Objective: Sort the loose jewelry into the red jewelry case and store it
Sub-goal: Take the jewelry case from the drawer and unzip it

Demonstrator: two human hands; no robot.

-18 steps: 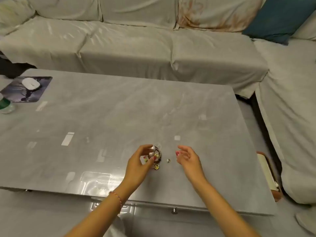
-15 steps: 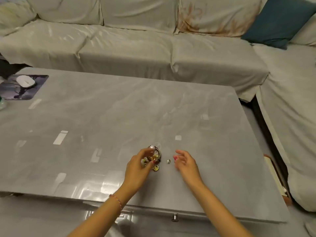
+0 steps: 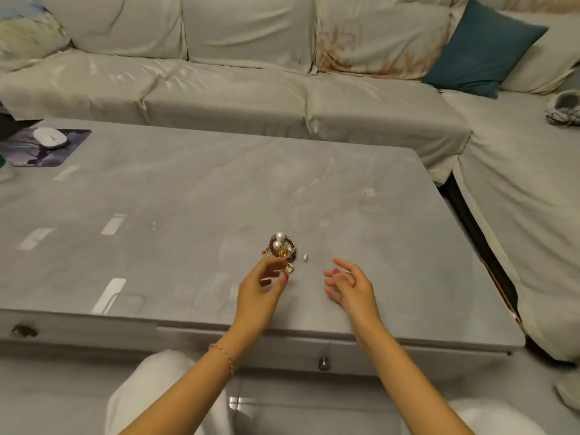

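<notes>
Change: both hands have drawn back from the jewelry (image 3: 282, 249), toward the table's near edge. Left hand (image 3: 260, 290): fingers loosely curled, tips just short of a gold piece (image 3: 289, 268), holding nothing. Right hand (image 3: 351, 285): fingers apart, empty. Jewelry: one small heap, presumably gathered for easy picking; a small silver piece (image 3: 305, 257) lies just beside it. Red case: not in view. Table (image 3: 157, 199): broad bare room left and beyond; mouse (image 3: 50, 138) far left.

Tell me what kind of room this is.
Most likely a home living room: a covered corner sofa with a blue cushion wraps around a low grey coffee table with drawers.
</notes>
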